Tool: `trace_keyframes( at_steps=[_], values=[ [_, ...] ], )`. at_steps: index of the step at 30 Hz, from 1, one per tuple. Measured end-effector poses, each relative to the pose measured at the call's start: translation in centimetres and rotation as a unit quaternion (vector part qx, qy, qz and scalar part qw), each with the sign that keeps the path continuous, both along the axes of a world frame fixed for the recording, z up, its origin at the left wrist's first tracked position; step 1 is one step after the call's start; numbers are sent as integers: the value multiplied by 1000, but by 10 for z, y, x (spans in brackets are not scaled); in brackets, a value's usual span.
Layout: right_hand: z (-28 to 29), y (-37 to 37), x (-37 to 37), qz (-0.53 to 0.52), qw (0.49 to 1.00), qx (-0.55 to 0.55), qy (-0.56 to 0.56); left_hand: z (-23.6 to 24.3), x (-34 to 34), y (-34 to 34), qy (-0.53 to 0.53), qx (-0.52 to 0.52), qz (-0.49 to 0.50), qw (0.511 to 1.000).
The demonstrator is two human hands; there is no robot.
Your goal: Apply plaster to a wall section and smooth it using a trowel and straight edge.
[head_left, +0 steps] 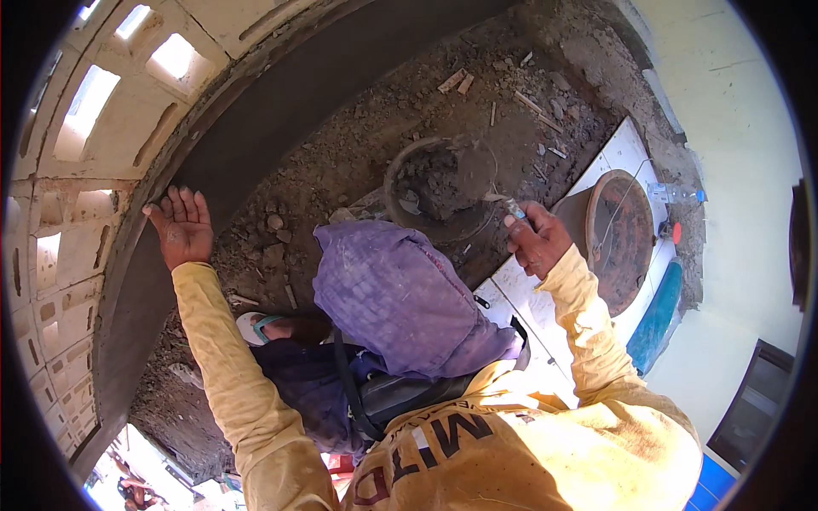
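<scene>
My left hand (181, 223) is open, palm up with fingers apart, against the edge of the dark plastered band (290, 81) at the base of the block wall (77, 234). My right hand (537, 238) grips a small trowel (514, 209), whose blade end reaches over a round bucket (399, 200) of dark mortar, blurred there and hard to make out. My knee in purple cloth (396, 294) lies between my arms, below the bucket. My sandalled foot (260, 328) rests on the dirt to its left.
Dirt and rubble (503, 94) surround the bucket. At right, white tiles (618, 145) hold a rusty round container (620, 238), a water bottle (673, 192) and a long teal object (652, 319) beside a pale wall (724, 119). Hollow blocks rise along the left.
</scene>
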State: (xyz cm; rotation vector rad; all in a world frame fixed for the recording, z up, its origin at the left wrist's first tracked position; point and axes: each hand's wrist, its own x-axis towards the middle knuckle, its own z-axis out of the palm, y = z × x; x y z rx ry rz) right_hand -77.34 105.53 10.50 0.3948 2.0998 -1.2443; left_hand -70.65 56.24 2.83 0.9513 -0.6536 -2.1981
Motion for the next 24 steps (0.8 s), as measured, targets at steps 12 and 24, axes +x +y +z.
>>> trace_keyframes(
  at_steps=[12, 24],
  values=[
    [-222, -47, -4, 107, 981, 152, 48, 9, 3, 4, -18, -9, 9, 1000],
    [-220, -52, -19, -100, 955, -177, -216, 13, -3, 9, 7, 6, 30, 1000]
  ],
)
